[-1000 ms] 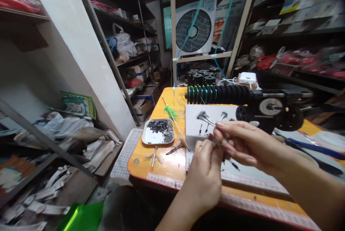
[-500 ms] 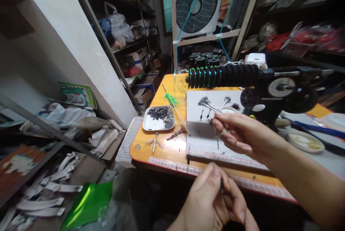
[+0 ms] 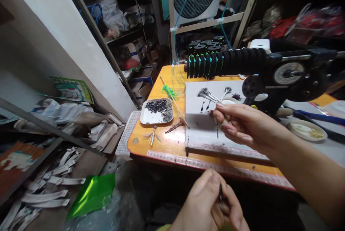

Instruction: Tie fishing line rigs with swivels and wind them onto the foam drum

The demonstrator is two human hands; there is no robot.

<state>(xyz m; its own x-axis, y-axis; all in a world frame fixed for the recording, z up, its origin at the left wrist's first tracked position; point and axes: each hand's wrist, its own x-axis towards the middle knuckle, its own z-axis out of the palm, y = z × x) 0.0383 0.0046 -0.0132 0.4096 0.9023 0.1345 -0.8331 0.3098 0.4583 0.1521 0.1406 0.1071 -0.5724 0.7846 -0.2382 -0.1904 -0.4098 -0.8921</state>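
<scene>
Slim black piece (image 3: 220,192) lies between curled fingers of the left grip (image 3: 212,199).

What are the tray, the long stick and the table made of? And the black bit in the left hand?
Tray: probably smooth plastic; it's white with rounded corners.
Stick: probably bare wood; it looks pale tan and dull.
Table: perhaps varnished wood or laminate; the glossy orange top throws back light.
Black bit: too small and blurred to tell plastic from metal.

A cluttered workshop, judging by the geared black machine (image 3: 289,73) at right, the tray (image 3: 147,117) of small parts (image 3: 157,107) at centre, and loaded shelves (image 3: 122,35) upper left.
</scene>
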